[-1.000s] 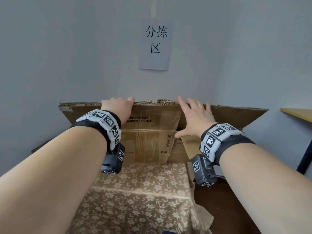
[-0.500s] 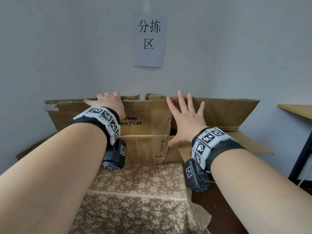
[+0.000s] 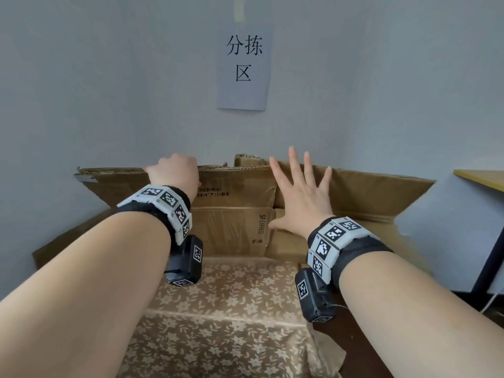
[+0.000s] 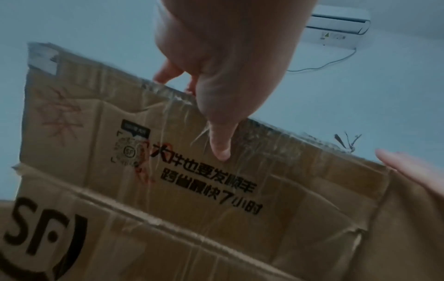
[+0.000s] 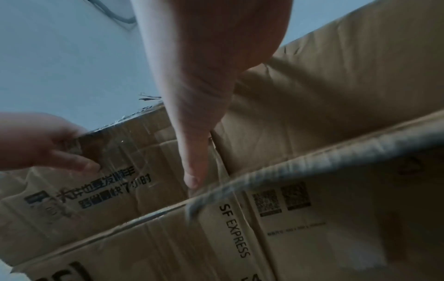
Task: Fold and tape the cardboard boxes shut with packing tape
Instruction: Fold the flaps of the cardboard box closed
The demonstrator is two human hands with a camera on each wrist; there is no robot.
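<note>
Cardboard box (image 3: 234, 230) flaps stand upright against a pale wall as a person works at them with both bare hands. The left hand (image 3: 174, 173) has its grip curled over the top edge of the left flap (image 4: 168, 152), fingers hooked behind the board and thumb (image 4: 220, 146) pressed on its printed front. The right hand (image 3: 302, 195) lies flat and spread on the right flap (image 3: 362, 192), fingers straight and pointing up, thumb (image 5: 192, 176) reaching down toward the fold line; it holds nothing. Both flaps rise from the far side of the box, their long edges running left to right across the head view, with a narrow vertical gap between them. Printed Chinese lettering and an "SF EXPRESS" mark (image 3: 261, 227) show on the brown board, which is creased and streaked with old clear tape. The box sits at the far end of a tabletop covered in a beige floral cloth (image 3: 226, 309), close to the wall. Above it hangs a paper sign (image 3: 244, 64) with three black characters. A yellow-topped desk (image 3: 480, 180) edges in at right, and the left wrist view catches a wall-mounted air conditioner (image 4: 338, 24). Marker-patterned bands with small cameras wrap both wrists.
</note>
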